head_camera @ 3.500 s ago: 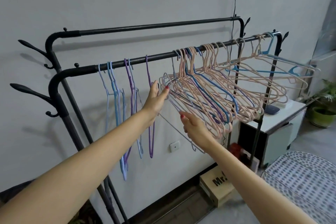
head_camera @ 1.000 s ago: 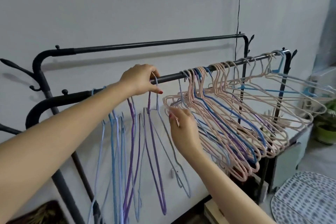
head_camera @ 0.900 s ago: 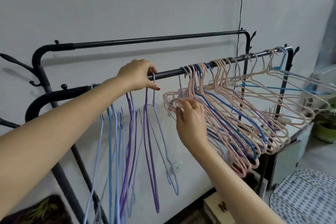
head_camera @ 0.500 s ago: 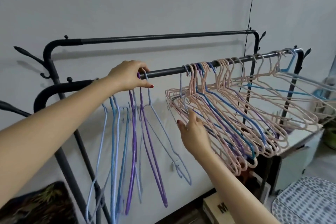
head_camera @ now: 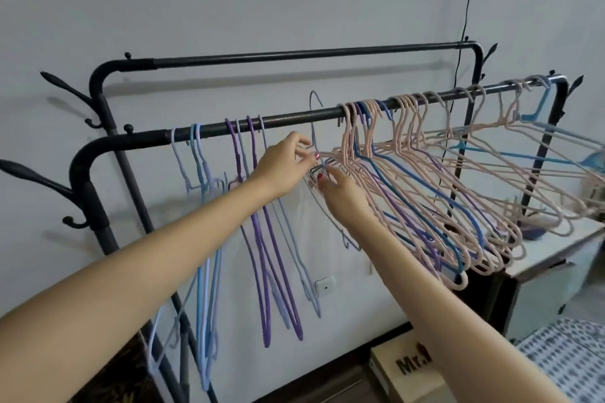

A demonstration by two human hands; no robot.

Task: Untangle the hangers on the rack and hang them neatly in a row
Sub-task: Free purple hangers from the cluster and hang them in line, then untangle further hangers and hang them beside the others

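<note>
A black two-bar rack (head_camera: pixel 294 117) stands against the wall. At the left of its front bar hang separated light blue hangers (head_camera: pixel 200 173) and purple hangers (head_camera: pixel 260 239). To the right a tangled bundle of pink, blue and purple hangers (head_camera: pixel 425 186) slants off the bar. My left hand (head_camera: pixel 286 165) pinches the neck of a lilac hanger (head_camera: pixel 315 103), whose hook stands above the bar. My right hand (head_camera: pixel 342 195) grips the left ends of the pink hangers just below it. The two hands almost touch.
Coat hooks (head_camera: pixel 55 88) jut from the rack's left posts. A white cabinet (head_camera: pixel 556 258) stands behind the bundle at right. On the floor are a cardboard box (head_camera: pixel 409 366) and a dotted fabric (head_camera: pixel 573 363). A black cable (head_camera: pixel 466 10) runs down the wall.
My left hand left the bar and moved right to the bundle, now pinching a lilac hanger whose hook has risen above the bar. My right hand moved up to the bundle's left ends.
</note>
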